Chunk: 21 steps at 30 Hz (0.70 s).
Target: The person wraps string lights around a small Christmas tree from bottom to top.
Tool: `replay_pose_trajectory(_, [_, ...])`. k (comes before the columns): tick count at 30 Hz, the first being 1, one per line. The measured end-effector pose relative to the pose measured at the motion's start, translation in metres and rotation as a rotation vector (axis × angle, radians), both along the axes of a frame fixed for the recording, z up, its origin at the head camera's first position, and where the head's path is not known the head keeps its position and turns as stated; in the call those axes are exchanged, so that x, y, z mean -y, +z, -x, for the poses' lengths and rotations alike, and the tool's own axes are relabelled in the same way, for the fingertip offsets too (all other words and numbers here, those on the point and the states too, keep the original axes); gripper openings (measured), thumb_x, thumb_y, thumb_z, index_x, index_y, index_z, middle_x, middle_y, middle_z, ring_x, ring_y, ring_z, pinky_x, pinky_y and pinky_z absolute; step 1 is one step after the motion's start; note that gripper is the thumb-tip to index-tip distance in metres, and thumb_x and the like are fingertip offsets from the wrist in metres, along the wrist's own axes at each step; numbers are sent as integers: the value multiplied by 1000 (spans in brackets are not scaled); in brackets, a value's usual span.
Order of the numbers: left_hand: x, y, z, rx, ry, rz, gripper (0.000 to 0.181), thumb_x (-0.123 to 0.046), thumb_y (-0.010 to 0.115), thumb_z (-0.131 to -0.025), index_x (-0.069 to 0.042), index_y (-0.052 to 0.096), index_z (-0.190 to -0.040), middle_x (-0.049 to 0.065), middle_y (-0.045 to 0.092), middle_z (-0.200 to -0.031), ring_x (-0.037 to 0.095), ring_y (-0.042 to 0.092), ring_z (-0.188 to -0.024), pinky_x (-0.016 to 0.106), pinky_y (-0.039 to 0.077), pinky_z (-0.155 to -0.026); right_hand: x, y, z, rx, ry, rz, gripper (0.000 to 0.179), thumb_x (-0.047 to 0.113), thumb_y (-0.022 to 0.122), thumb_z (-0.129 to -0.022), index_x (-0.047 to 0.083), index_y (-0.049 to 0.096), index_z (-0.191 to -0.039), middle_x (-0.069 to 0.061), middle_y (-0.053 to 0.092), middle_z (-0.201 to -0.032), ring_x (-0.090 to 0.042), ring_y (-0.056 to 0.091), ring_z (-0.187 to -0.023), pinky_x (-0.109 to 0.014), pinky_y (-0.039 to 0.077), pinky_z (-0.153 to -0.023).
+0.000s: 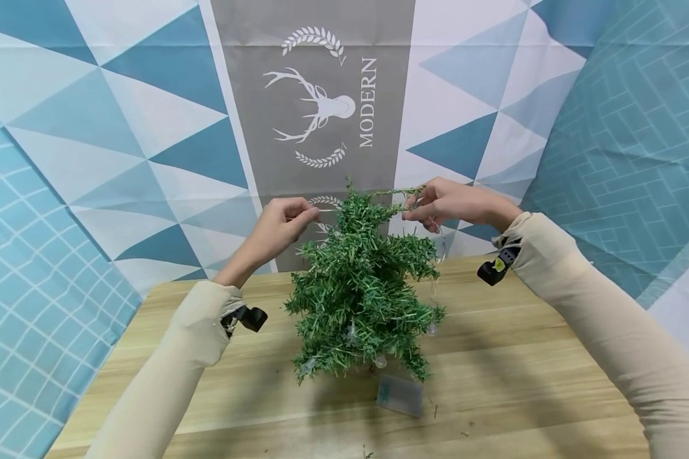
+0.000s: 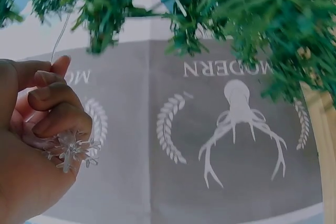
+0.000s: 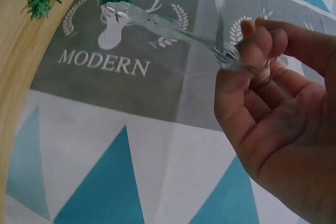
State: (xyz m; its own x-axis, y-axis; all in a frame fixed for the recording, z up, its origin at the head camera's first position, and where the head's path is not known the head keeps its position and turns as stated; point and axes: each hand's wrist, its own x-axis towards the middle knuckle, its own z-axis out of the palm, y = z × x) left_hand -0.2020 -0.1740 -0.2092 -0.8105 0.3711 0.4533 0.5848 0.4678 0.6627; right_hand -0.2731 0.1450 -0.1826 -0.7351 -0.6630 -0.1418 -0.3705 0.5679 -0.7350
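A small green artificial Christmas tree (image 1: 362, 268) stands upright on the table, between the two hands. On its left, near the top, my left hand (image 1: 275, 229) pinches a thin clear wire (image 2: 60, 35) that runs up to the branches. A clear snowflake ornament (image 2: 72, 150) shows beside that hand's curled fingers. My right hand (image 1: 453, 201), at the ends of two thin top branches (image 1: 399, 191), grips a clear string-light strand (image 3: 168, 27) between thumb and fingers. From this hand the strand hangs down the tree's right side. More clear ornaments (image 1: 381, 361) sit low among the branches.
A translucent plastic box (image 1: 400, 396) lies on the wooden table (image 1: 511, 408) at the tree's front. Loose green bits are scattered around it. Close behind the tree rises a patterned cloth backdrop (image 1: 241, 38). Blue tile-pattern sheets (image 1: 29, 306) flank the table.
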Motion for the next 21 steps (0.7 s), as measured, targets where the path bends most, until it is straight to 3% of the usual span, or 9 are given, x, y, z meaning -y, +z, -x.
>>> replay_pose_trajectory(4, [16, -7, -1, 27, 45, -50, 19, -19, 49, -93, -7, 63, -87, 19, 46, -55, 15, 39, -43, 26, 34, -39, 5, -2, -2, 53, 19, 41, 37, 29, 58, -87, -6, 60, -76, -12, 51, -65, -28, 51, -61, -43, 50, -65])
replay_pose_trajectory(9, [35, -13, -5, 37, 114, -113, 21, -20, 49, -93, -6, 63, -89, 19, 45, -57, 13, 37, -43, 26, 33, -39, 13, -2, -9, 86, 19, 61, 44, 36, 58, -86, -7, 59, -76, -14, 52, -75, -25, 53, -68, -43, 50, -68])
replay_pose_trajectory(13, [45, -18, -13, 28, 139, -145, 22, -22, 49, -93, -6, 63, -89, 17, 43, -55, 14, 34, -41, 29, 30, -38, 19, -1, -13, 108, 16, 93, 38, 35, 60, -85, -2, 61, -91, -17, 57, -85, -24, 55, -73, -40, 50, -68])
replay_pose_trajectory(16, [51, -21, -20, 2, 158, -158, 22, -22, 48, -93, -6, 63, -89, 17, 42, -54, 15, 34, -41, 30, 29, -37, 20, 2, -15, 71, 13, 120, 35, 35, 61, -83, 2, 64, -95, -11, 61, -97, -23, 58, -80, -38, 51, -70])
replay_pose_trajectory(19, [56, -25, -27, -27, 192, -154, 22, -22, 48, -93, -6, 63, -88, 17, 43, -54, 16, 34, -41, 31, 29, -39, 20, 4, -17, 41, 15, 178, 33, 29, 63, -84, 2, 62, -102, -9, 62, -107, -26, 60, -91, -36, 50, -80])
replay_pose_trajectory(21, [60, -28, -31, -35, 214, -156, 22, -22, 48, -93, -7, 63, -88, 17, 43, -54, 17, 34, -42, 32, 30, -39, 20, 4, -18, 77, 27, 259, 34, 21, 62, -85, 0, 56, -111, -13, 61, -110, -28, 60, -96, -37, 47, -86])
